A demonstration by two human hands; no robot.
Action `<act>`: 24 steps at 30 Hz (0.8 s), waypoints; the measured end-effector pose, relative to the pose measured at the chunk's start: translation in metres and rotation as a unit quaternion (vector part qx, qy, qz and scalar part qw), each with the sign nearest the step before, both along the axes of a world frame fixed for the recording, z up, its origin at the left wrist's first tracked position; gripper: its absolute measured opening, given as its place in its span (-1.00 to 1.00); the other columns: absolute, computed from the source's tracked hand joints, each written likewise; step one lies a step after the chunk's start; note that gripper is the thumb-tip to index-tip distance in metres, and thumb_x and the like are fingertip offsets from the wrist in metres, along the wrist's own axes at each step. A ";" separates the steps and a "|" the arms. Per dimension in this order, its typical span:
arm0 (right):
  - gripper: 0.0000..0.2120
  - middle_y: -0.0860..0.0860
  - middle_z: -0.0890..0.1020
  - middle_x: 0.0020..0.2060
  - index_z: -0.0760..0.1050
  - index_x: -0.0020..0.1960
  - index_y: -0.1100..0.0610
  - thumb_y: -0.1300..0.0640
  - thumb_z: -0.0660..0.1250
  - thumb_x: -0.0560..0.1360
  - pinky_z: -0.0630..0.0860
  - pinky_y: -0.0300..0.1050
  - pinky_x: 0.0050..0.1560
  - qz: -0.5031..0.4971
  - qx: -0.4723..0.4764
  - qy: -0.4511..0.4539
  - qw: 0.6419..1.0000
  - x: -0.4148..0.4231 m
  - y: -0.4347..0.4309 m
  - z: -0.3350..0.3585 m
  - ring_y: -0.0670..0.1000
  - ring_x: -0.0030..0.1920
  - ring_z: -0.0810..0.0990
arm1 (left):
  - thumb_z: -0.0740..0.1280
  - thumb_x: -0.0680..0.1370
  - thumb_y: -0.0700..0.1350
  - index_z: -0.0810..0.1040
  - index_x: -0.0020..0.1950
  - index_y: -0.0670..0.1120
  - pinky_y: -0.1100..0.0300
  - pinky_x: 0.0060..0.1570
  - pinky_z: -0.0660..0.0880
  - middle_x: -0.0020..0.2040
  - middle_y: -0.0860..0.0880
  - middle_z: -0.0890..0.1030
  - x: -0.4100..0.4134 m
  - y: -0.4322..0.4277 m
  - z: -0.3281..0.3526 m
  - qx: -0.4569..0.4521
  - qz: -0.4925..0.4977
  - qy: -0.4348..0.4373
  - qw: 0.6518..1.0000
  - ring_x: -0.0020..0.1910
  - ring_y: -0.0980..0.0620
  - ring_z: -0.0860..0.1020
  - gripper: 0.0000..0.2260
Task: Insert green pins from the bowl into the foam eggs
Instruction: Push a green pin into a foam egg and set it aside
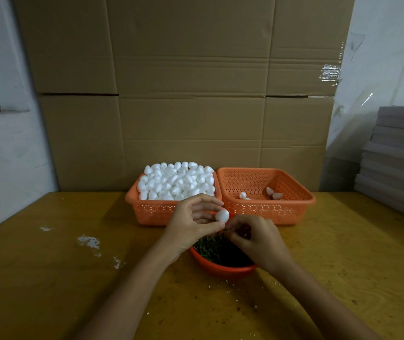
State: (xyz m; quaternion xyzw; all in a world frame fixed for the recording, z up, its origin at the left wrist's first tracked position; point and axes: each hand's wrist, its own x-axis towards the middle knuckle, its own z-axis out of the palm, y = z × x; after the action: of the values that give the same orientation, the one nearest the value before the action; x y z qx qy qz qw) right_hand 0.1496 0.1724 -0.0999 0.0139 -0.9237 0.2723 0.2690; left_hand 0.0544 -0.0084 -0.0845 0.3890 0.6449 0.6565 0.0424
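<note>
Left hand [191,225] gripped one foam egg [222,215] between thumb and fingers, above the red bowl [221,269] of green pins [209,249] on the bench [48,278]. Right hand [257,240] was curled, fingers pinched together just below the egg; whether they held a pin could not be told. Behind stood the full basket [155,212] and the near-empty basket [269,212].

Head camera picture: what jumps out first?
The heap of white foam eggs in the left orange plastic basket, at the back, stands out brightest. In front, the left hand holds one white foam egg above the round orange bowl of green pins, the right hand beside it.
</note>
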 end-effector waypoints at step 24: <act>-0.89 -0.20 0.72 -0.12 0.70 0.06 -0.03 0.11 0.49 0.54 0.59 -0.22 -0.03 0.003 -0.005 0.002 1.000 0.000 0.000 0.001 -0.21 -0.09 0.67 | 0.50 0.58 -0.23 0.72 0.24 0.04 0.05 0.15 0.67 0.10 -0.13 0.76 -0.004 0.002 -0.003 0.029 -0.043 -0.053 0.997 0.02 -0.20 0.75 -0.72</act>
State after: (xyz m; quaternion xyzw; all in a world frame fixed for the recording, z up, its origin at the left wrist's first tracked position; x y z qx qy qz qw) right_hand 0.1498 0.1721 -0.0993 0.0161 -0.9216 0.2780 0.2703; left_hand 0.0503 -0.0066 -0.0872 0.3820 0.6053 0.6921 0.0932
